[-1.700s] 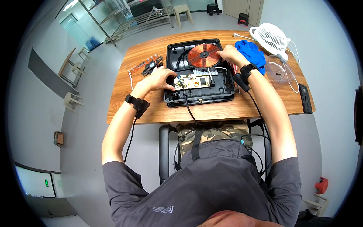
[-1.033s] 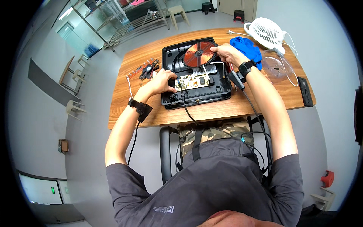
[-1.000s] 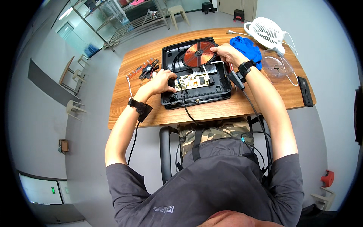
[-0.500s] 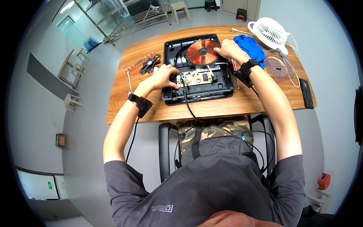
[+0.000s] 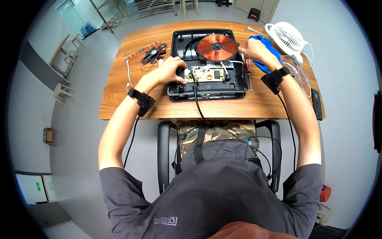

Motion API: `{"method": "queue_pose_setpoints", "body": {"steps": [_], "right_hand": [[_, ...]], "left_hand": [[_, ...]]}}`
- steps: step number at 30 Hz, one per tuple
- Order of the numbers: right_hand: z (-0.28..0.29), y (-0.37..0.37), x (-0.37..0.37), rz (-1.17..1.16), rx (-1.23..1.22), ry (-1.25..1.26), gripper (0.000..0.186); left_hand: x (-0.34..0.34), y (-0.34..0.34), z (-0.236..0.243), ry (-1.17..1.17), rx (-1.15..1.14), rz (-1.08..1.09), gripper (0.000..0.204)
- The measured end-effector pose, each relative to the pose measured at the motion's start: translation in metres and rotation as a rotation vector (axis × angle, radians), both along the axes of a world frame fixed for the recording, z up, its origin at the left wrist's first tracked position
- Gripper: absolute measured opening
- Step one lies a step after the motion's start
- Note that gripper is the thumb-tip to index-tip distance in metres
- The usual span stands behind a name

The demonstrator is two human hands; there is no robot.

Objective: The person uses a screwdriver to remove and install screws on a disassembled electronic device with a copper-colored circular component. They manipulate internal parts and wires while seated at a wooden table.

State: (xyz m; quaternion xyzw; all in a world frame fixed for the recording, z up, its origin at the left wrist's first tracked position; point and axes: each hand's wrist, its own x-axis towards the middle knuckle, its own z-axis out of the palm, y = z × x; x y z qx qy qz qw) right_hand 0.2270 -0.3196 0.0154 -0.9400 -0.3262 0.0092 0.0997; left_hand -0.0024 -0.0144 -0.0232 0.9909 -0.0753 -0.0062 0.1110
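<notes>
On the table lies an opened induction cooker with a black plastic housing. A round copper coil sits in its far part, and a pale circuit board in its near part. My left hand grips the board's left end, with thumb and fingers at opposite corners. Just right of the coil, my right hand hovers with its fingers curled; whatever they may hold is hidden. Below that hand, a screwdriver with a red handle lies beside the housing. A black cord runs from the board over the near edge.
A small black fan and an orange strip board with a white wire lie left of the housing. A blue cloth, a white fan grille, a clear plastic piece and a black strip lie to the right.
My right hand has moved off the coil's right edge to the right and now hangs apart from it. My left hand stays at the board's left end. The view has shifted slightly.
</notes>
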Motion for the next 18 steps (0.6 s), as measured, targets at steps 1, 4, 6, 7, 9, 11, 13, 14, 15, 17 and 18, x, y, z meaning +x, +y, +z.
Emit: {"method": "queue_pose_setpoints", "body": {"steps": [1,4,6,7,9,11,13,14,15,17,18], "right_hand": [[-0.007,-0.008,0.006,0.014,0.003,-0.039,0.048],[-0.036,-0.021,0.023,-0.051,-0.005,-0.043,0.05],[-0.043,-0.019,0.012,-0.12,-0.03,-0.004,0.055],[-0.048,-0.018,0.006,-0.139,-0.004,-0.034,0.055],[-0.061,-0.014,0.002,-0.187,0.026,-0.097,0.054],[-0.065,-0.013,0.007,-0.189,0.011,-0.138,0.053],[-0.06,-0.008,0.001,-0.212,-0.005,-0.093,0.051],[-0.066,-0.007,0.007,-0.197,-0.026,-0.064,0.051],[-0.074,-0.014,0.017,-0.191,-0.049,-0.039,0.051],[-0.075,-0.018,0.026,-0.192,-0.086,-0.003,0.052],[-0.071,-0.015,0.023,-0.196,-0.099,0.01,0.052]], "left_hand": [[-0.002,-0.001,0.004,0.006,0.012,0.009,0.066],[0.004,0.004,-0.005,-0.041,-0.025,-0.027,0.065],[0.001,0.003,-0.006,-0.013,-0.019,-0.009,0.065],[0.001,0.001,-0.003,0.001,-0.014,-0.003,0.065],[0.0,-0.001,-0.002,0.0,-0.016,0.002,0.064],[0.0,0.001,-0.004,-0.036,-0.036,-0.012,0.064],[0.0,0.003,-0.005,-0.031,-0.038,0.006,0.064],[-0.001,0.004,-0.006,-0.029,-0.04,0.014,0.064],[0.0,0.002,-0.004,-0.032,-0.04,0.012,0.064],[0.001,0.0,-0.005,-0.03,-0.077,0.024,0.066],[0.0,0.002,-0.007,-0.027,-0.095,0.038,0.067]]}}
